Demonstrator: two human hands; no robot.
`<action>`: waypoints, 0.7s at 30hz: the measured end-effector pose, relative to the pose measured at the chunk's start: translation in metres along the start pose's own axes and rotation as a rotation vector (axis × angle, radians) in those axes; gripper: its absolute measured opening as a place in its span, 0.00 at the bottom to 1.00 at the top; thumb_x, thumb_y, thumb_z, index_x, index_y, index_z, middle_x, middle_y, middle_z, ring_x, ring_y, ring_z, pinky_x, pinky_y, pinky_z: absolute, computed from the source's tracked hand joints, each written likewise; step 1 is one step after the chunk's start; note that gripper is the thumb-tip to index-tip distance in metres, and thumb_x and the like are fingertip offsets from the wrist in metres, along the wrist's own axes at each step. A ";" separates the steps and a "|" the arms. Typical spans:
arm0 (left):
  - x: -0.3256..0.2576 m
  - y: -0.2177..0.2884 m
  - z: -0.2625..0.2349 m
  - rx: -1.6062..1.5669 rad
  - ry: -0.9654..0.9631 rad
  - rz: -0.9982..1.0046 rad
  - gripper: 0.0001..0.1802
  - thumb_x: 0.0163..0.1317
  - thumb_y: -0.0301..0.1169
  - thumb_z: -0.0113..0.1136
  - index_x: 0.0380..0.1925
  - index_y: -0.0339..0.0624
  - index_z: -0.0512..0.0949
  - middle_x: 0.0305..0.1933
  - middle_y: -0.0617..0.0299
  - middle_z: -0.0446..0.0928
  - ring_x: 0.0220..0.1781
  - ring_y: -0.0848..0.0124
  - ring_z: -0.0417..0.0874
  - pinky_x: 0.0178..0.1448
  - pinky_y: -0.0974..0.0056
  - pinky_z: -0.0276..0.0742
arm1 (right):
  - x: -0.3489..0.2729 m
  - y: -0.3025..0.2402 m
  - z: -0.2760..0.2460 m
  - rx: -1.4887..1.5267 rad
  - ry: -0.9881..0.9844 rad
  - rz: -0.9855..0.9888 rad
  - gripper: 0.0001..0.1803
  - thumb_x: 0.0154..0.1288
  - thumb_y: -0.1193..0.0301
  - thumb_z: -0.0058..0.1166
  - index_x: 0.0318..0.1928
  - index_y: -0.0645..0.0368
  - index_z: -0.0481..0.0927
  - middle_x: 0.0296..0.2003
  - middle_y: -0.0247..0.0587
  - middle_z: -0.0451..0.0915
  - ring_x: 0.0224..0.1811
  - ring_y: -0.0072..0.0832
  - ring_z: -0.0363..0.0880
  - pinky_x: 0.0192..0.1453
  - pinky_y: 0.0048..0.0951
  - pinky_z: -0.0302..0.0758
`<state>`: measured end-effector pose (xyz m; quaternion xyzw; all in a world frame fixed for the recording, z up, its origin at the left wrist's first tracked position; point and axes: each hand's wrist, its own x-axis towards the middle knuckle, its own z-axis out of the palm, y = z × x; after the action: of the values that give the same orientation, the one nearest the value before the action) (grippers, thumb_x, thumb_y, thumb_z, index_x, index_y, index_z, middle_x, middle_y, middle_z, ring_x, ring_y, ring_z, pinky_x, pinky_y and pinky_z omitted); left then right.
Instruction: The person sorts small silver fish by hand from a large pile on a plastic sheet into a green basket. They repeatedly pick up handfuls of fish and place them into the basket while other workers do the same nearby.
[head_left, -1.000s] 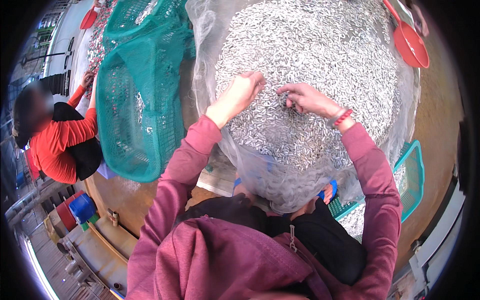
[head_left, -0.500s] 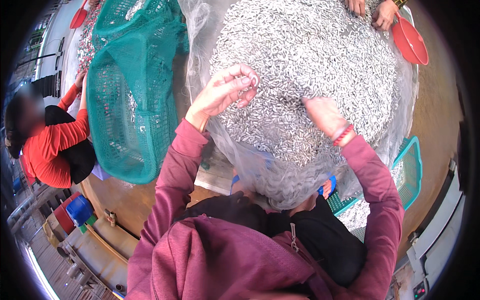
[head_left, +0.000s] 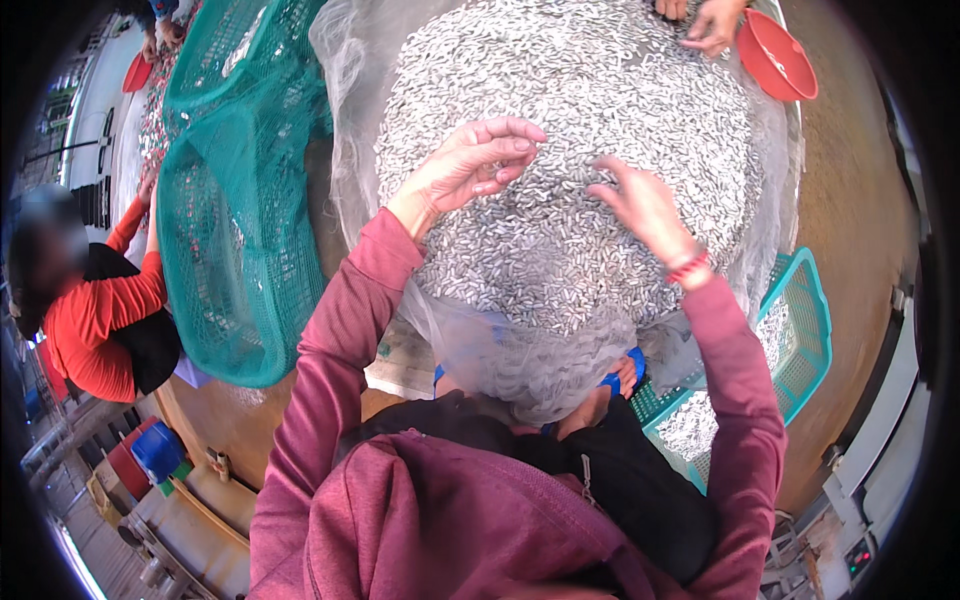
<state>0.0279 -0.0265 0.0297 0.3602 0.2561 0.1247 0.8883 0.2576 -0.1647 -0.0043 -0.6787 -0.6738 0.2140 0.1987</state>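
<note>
Silvery small fish form a broad heap on a sheet of clear plastic mesh, directly ahead of the person. The left hand is raised over the near slope of the heap, wrist bent, palm turned down; its fingers are curled loosely and partly spread, and it cannot be told whether they hold any fish. The right hand hangs over the heap beside it, fingers extended and apart, gripping nothing. A red band circles the right wrist. Both sleeves are maroon.

Compared with half a second earlier, the left hand stands slightly higher on the heap, and the right hand, then pressed low into the fish, is now lifted clear.

A green net basket lies left of the heap, a turquoise crate at lower right.
</note>
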 end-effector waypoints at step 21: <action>0.008 0.006 -0.025 0.949 0.101 -0.202 0.15 0.51 0.35 0.72 0.38 0.43 0.84 0.28 0.62 0.83 0.30 0.73 0.80 0.38 0.64 0.75 | -0.034 -0.017 -0.057 1.784 -0.283 0.242 0.15 0.63 0.67 0.47 0.21 0.59 0.66 0.21 0.34 0.61 0.24 0.24 0.63 0.18 0.20 0.61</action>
<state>0.0211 -0.0045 0.0153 0.6923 0.3609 -0.0754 0.6203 0.2755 -0.1977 0.0532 -0.3067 -0.2007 0.7565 0.5415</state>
